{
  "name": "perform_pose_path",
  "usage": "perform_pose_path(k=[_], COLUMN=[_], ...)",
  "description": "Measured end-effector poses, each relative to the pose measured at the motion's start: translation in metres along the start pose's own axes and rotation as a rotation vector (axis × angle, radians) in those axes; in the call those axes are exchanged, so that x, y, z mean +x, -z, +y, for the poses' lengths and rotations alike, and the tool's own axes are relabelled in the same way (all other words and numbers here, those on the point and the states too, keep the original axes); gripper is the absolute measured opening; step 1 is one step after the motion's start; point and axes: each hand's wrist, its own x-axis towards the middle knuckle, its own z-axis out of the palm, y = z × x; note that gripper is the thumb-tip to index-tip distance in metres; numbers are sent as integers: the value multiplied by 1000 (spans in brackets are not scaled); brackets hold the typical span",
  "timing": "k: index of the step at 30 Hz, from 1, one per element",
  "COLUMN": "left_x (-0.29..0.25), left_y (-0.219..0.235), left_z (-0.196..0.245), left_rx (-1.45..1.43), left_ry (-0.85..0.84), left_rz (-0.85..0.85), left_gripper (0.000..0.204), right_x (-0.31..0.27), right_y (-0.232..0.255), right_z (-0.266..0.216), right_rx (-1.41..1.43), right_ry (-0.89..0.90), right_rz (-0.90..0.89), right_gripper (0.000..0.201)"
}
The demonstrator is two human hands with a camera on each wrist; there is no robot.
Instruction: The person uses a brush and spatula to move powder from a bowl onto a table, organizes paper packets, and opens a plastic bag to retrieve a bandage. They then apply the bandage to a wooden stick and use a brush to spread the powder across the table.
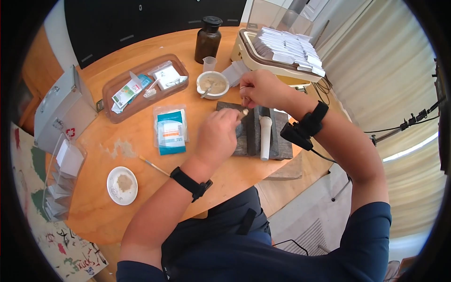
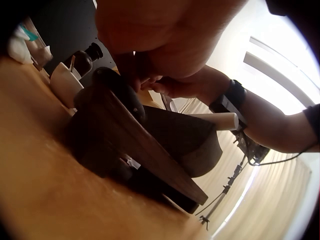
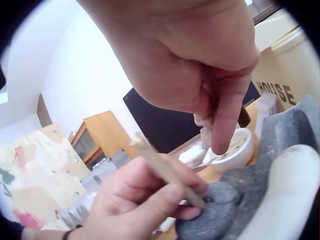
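My left hand [image 1: 215, 137] pinches a short tan stick [image 3: 162, 170] between thumb and fingers, over a dark rounded stone [image 3: 212, 212] on a dark block [image 1: 284, 136]. Its end points up toward my right hand [image 1: 265, 88], whose fingertips, curled downward, pinch a small whitish piece [image 3: 204, 127]; its exact shape is unclear. The two hands are close but apart in the head view. A white pestle-like rod [image 1: 265, 138] lies on the block, right of my left hand. In the left wrist view my left hand [image 2: 160, 30] hides most of what it holds.
Behind the hands stand a white mortar [image 1: 212, 95] with powder and a spoon, a small beaker [image 1: 209, 63] and a brown bottle [image 1: 208, 42]. Leftward are a tray [image 1: 110, 89], a teal packet [image 1: 171, 134], a brush [image 1: 154, 165] and a powder dish [image 1: 122, 197]. An envelope-filled box [image 1: 249, 51] stands back right.
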Motion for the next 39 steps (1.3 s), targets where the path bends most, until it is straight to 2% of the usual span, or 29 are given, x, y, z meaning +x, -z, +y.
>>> perform_pose_path(k=[2, 6, 8, 10, 12, 18, 22, 26, 28, 29, 31, 35, 36, 38, 39], left_x=[-1, 0, 1, 1, -1, -2, -3, -9, -9, -10, -13, -15, -15, -11, -7], left_y=[1, -2, -1, 1, 0, 7, 16, 41, 66, 78, 98, 105, 109, 120, 130], left_z=[-1, -8, -6, -4, -5, 0, 2, 5, 16, 25, 37, 21, 14, -5, -16], left_rx=[-17, -75, -86, -99, -120, -103, -133, 10, -161, -156, -291, -167, -160, -111, 13], left_ry=[-9, -15, 9, 38, 47, 179, 216, 124, 162, 156, 235, 271, 270, 328, 355], left_rz=[15, 56, 49, 25, 42, 22, 8, 63, 3, -7, -41, 37, 34, 1, -6], left_gripper=[10, 13, 14, 17, 21, 39, 44, 42, 38, 38, 27, 13, 13, 13, 11], right_x=[0, -13, -22, -32, -46, -79, -90, -87, -86, -84, -78, -65, -62, -59, -60], right_y=[1, 6, 16, 22, 21, -1, -20, -37, -47, -51, -58, -70, -71, -73, -69], right_z=[1, -12, -20, -24, -33, -57, -66, -68, -72, -72, -74, -83, -82, -80, -79], right_rx=[-45, 2, 62, 50, 3, 188, 272, 230, 304, 314, 317, 343, 350, 279, 288], right_ry=[-1, 28, 103, 88, 174, 170, 188, 182, 161, 163, 151, 152, 156, 276, 273], right_rz=[44, 19, 96, 177, 260, 204, 168, 146, 200, 207, 161, 59, 60, 137, 143], right_gripper=[13, 16, 18, 20, 17, 16, 4, 5, 5, 5, 6, 11, 11, 16, 16])
